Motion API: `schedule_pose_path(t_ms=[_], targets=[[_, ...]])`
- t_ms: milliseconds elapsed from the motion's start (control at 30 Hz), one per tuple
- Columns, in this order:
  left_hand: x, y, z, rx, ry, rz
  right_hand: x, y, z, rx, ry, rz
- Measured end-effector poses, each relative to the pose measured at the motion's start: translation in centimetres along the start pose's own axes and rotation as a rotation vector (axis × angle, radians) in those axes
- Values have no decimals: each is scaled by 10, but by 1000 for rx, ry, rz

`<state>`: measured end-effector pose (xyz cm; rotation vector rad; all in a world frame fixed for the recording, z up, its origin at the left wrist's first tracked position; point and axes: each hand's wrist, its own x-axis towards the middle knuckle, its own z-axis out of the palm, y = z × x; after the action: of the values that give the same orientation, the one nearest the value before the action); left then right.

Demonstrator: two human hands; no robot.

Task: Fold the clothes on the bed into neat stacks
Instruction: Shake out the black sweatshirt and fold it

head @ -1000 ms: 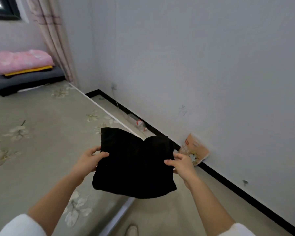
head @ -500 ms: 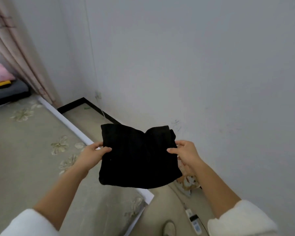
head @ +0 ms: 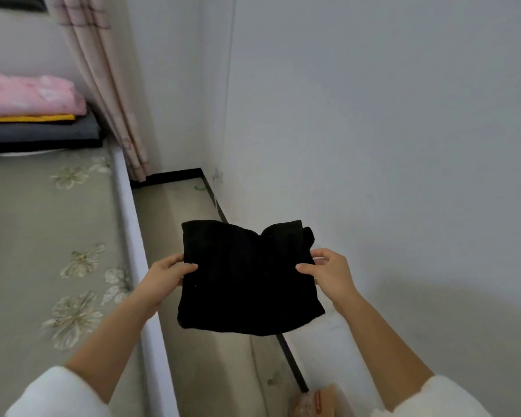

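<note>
White sleeves at 7 (head: 57, 392) and 5 o'clock (head: 433, 398), forearms bare. Orange-and-tan packet (head: 315, 400) on the floor (head: 175, 212) at 6 o'clock, cut by the frame edge. Left hand (head: 166, 275) grips the left edge of a folded black garment (head: 247, 281), thumb on top, fingers curled under. Right hand (head: 328, 272) pinches the right edge the same way, thumb lying across the cloth. Garment sits at frame centre, held in the air between both hands, roughly flat, near edge sagging a little; far edge shows two layers meeting in a shallow notch. It hangs over the floor strip between bed (head: 36, 242) and wall (head: 373, 115), not touching either. Bed runs from 7 to 10 o'clock: grey-green cover with pale flower print, white edge along the side. Black skirting (head: 292, 365) follows the foot of the wall from 5 o'clock up to the corner at 12. Stack (head: 27, 115) on the far end of the bed at 10 o'clock: pink on top, then yellow, grey, black. Pink curtain (head: 103, 70) hangs just right of the stack, at 11 o'clock.
</note>
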<state>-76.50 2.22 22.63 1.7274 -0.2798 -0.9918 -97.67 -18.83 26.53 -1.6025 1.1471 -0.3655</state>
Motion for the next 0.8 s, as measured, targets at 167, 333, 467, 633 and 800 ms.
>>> schedule_pose_path(t_ms=[167,333,467,633,800], targets=[[43,24,-22,-48,203,-20,89,-30,36,-20,-187,-17],[95,55,-69,-89,352,-22,172,-79,101,-44,-326,-77],[151,95,-118,-96,407,14,245,-133,160,-69,-383,-146],[223,147,-194,-118,466,44,326,-206,242,-32,-428,-158],[281,182,-257,-171,531,34,387,-268,320,-38,-488,-173]])
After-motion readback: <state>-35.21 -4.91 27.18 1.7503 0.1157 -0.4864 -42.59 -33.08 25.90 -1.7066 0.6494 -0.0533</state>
